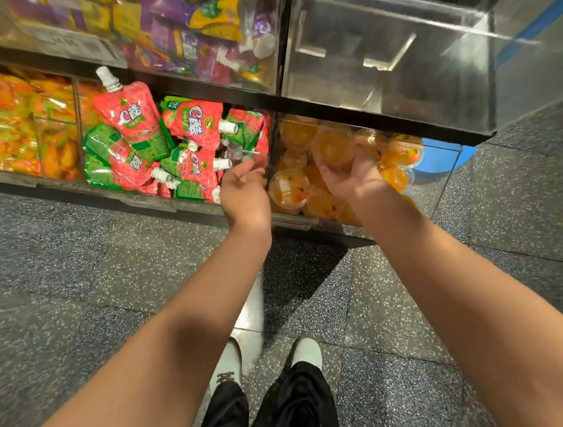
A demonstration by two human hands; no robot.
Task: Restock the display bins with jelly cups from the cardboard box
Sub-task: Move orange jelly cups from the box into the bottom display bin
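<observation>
The person's right hand [347, 176] reaches into the clear acrylic lower-right display bin [430, 193], palm turned up, its fingers curled under a clear plastic jelly cup with orange filling [333, 147] that sits among the other orange jelly cups [289, 188] already piled in that bin. The cups fill the left and middle of the bin; its right end shows bare acrylic with a blue round object [449, 157] visible through it on the floor. The left hand [244, 192] hovers at the divider between this bin and the neighbouring one, fingers relaxed and loosely spread, holding nothing. That neighbouring bin holds red and green spouted drink pouches with white caps [137, 123], heaped at all angles. Further left, a bin of orange and yellow wrapped packets [17, 126] lies partly out of view. On the upper tier, a clear bin on the left is stuffed with purple and yellow pouches [162, 12], and the clear upper-right acrylic bin [391, 58] beside it shows only reflections. Below, the grey speckled tiled floor [62, 261] carries the person's white shoes [308, 353] and black trousers [295, 414]. The cardboard box is not in view.
</observation>
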